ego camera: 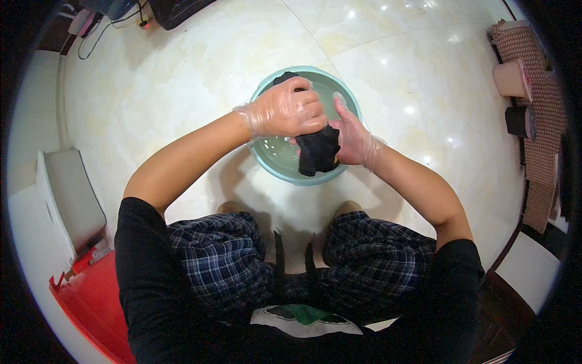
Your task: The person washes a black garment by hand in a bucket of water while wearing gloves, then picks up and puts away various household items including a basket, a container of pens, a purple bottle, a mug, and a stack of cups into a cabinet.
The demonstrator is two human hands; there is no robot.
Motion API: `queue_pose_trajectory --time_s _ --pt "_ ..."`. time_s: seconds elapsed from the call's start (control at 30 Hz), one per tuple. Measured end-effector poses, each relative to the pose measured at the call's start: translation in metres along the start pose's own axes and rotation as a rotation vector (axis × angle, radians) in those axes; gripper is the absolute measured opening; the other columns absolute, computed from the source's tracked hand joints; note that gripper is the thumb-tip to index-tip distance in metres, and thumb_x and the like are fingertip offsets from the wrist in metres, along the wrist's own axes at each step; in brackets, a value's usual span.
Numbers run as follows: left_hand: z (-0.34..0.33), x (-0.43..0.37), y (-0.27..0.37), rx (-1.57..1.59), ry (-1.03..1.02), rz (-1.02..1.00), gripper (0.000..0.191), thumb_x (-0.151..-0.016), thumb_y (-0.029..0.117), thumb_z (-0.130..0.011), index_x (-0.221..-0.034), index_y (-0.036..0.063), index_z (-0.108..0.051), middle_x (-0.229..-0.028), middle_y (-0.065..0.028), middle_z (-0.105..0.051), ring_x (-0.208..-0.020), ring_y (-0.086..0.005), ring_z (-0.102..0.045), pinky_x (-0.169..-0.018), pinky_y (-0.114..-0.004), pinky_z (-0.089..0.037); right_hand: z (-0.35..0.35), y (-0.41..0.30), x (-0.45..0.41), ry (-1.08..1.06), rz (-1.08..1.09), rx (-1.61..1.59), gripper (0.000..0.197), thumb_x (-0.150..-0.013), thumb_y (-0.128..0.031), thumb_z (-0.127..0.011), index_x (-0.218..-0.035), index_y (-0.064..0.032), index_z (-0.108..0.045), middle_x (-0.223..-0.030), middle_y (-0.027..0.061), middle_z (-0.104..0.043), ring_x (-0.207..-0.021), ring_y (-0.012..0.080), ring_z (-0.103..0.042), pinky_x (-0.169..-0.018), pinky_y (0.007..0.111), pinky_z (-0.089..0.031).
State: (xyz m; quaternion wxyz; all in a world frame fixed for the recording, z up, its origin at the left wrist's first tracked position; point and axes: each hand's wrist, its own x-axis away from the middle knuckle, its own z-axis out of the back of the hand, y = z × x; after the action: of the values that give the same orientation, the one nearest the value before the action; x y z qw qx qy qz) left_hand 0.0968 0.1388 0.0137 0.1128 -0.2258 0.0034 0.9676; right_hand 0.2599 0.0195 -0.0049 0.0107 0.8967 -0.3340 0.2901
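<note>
A piece of wet-looking black cloth (317, 152), possibly a sock, is held over a light blue-green plastic basin (302, 181) of cloudy water (277, 152). My left hand (291, 108), in a clear disposable plastic glove, is clenched around the upper part of the cloth. One end of the cloth sticks out above that fist. My right hand (352, 136), gloved the same way, supports the lower part from the right. Its thumb is raised apart, and its fingers pass behind the cloth, mostly hidden. A small yellow mark shows at the cloth's right edge.
The basin stands on glossy cream floor tiles (200, 82), in front of my feet. A red plastic object (91, 305) and a white bin-like container (68, 195) are at left. At right are a pink container (511, 79) and a woven brown mat (541, 150). Cables (107, 34) lie at upper left.
</note>
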Motion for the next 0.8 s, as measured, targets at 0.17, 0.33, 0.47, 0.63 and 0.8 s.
queue_pose_trajectory --time_s 0.17,0.33,0.47,0.63,0.8 --pt "0.004 -0.01 -0.002 -0.046 0.044 -0.01 0.025 -0.068 0.017 -0.058 -0.093 0.0169 -0.054 -0.087 0.0007 -0.059 -0.088 -0.0161 -0.057 -0.087 -0.037 -0.039 0.0 0.015 -0.011 -0.006 -0.086 -0.051 0.092 -0.079 -0.075 -0.019 -0.129 0.0004 -0.038 -0.123 0.0207 -0.049 -0.107 0.0344 -0.052 -0.092 0.05 -0.041" --pt "0.003 -0.009 -0.003 -0.073 0.051 0.014 0.027 -0.068 0.018 -0.059 -0.094 0.0174 -0.053 -0.091 0.001 -0.058 -0.091 -0.0154 -0.056 -0.088 -0.037 -0.038 -0.014 -0.004 0.0 -0.15 -0.013 0.163 0.09 -0.077 -0.076 -0.026 -0.127 -0.0034 -0.04 -0.118 0.0211 -0.052 -0.099 0.0329 -0.056 -0.08 0.046 -0.048" --pt "-0.001 -0.001 -0.006 -0.122 0.013 0.03 0.027 -0.068 0.019 -0.059 -0.095 0.0181 -0.052 -0.094 0.0016 -0.057 -0.094 -0.0152 -0.055 -0.09 -0.038 -0.037 -0.008 0.005 0.003 -0.241 0.012 0.006 0.083 -0.076 -0.074 -0.036 -0.126 -0.0078 -0.042 -0.112 0.0185 -0.056 -0.081 0.0221 -0.058 -0.064 0.032 -0.049" --pt "0.001 -0.003 -0.001 -0.099 -0.048 0.016 0.029 -0.07 0.02 -0.057 -0.099 0.019 -0.052 -0.092 0.0025 -0.056 -0.094 -0.0141 -0.054 -0.091 -0.037 -0.035 0.002 0.004 0.01 -0.198 -0.004 0.263 0.074 -0.075 -0.063 -0.054 -0.122 -0.0065 -0.043 -0.101 0.012 -0.057 -0.067 0.0124 -0.051 -0.051 0.022 -0.039" --pt "-0.006 0.0 0.0 -0.17 0.002 0.032 0.029 -0.073 0.02 -0.055 -0.103 0.019 -0.053 -0.09 0.0036 -0.056 -0.091 -0.0125 -0.054 -0.092 -0.035 -0.035 -0.006 0.002 0.004 0.03 0.054 0.495 0.054 -0.076 -0.036 -0.068 -0.113 -0.0036 -0.046 -0.088 0.0062 -0.055 -0.068 0.0105 -0.05 -0.048 0.02 -0.039"
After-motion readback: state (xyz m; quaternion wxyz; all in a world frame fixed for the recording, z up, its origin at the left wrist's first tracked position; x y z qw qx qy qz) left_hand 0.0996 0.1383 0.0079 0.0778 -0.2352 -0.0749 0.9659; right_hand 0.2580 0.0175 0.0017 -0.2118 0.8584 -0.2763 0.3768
